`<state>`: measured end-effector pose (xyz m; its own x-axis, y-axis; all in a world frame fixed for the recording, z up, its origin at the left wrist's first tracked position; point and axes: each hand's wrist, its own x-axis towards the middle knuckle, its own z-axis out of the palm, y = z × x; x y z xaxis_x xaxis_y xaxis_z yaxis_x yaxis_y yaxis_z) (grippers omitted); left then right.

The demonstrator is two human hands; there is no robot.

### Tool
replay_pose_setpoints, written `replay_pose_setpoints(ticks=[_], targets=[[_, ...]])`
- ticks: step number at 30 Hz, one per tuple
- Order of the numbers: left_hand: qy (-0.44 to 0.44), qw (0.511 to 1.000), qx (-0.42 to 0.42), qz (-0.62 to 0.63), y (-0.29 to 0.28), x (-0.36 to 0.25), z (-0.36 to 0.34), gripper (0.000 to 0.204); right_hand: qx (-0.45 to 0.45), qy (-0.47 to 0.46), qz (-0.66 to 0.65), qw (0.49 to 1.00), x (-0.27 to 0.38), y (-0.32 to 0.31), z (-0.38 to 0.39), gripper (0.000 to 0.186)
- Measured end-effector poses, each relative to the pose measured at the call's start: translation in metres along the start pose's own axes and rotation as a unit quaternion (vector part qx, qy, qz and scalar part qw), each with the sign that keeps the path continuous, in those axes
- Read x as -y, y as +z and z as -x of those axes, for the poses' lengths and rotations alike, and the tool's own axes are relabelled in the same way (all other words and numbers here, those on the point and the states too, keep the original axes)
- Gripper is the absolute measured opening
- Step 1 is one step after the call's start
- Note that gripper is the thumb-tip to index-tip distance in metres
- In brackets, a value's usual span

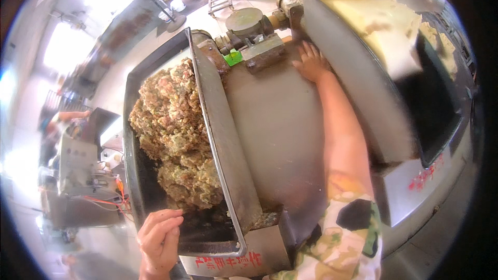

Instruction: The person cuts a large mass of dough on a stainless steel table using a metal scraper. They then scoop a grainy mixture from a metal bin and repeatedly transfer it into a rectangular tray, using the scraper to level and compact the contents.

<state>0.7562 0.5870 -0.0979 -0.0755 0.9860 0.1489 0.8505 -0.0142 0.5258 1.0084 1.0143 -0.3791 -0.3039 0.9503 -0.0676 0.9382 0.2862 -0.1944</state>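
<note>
Bare left hand (160, 238): fingers loosely bunched, grip unclear, beside black-lined grey metal trough (223, 124) of crumbly brown-green filling (174, 129). Bare right hand (311, 63): fingers spread, empty, beside grey-walled trough (353, 72) of pale yellow doughy sheets (386, 31). Risk: pinched fingertips, from any movement of round-capped metal machine (245, 19).

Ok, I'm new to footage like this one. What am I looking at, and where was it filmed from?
There's no robot here: these are a person's own bare hands, seen from above by a wide fisheye camera on their head, so straight edges bend. Two deep metal trays stand on a machine. The left tray holds a chunky minced mixture; the right tray holds pale, dough-like sheets. Between them is a bare steel surface. The right hand reaches to its far end, beside the right tray, fingers spread. The left hand is at the left tray's near end, fingers bent. Nothing held is visible in either.
</note>
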Motion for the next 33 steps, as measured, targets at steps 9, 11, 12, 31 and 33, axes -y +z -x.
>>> replay_pose_setpoints(ticks=[9, 11, 12, 31, 33], targets=[[-0.008, 1.0, -0.005, -0.012, 0.013, 0.0, 0.009, 0.016, 0.038, -0.12, -0.013, 0.992, 0.031, 0.01, 0.044, 0.058], [0.0, 1.0, -0.006, -0.005, 0.014, 0.001, 0.013, 0.017, 0.005, -0.155, -0.028, 0.988, 0.041, 0.021, 0.082, 0.058], [-0.002, 1.0, -0.005, -0.006, 0.013, 0.001, 0.017, 0.017, 0.035, -0.175, -0.023, 0.984, 0.054, 0.02, 0.103, 0.059], [0.05, 0.996, -0.012, 0.072, -0.011, 0.006, 0.059, 0.01, 0.075, -0.072, 0.051, 0.993, 0.039, -0.033, 0.387, 0.064], [0.072, 0.996, -0.016, 0.057, -0.013, 0.005, 0.057, 0.01, 0.035, -0.004, 0.076, 0.996, 0.035, -0.02, 0.373, 0.069]])
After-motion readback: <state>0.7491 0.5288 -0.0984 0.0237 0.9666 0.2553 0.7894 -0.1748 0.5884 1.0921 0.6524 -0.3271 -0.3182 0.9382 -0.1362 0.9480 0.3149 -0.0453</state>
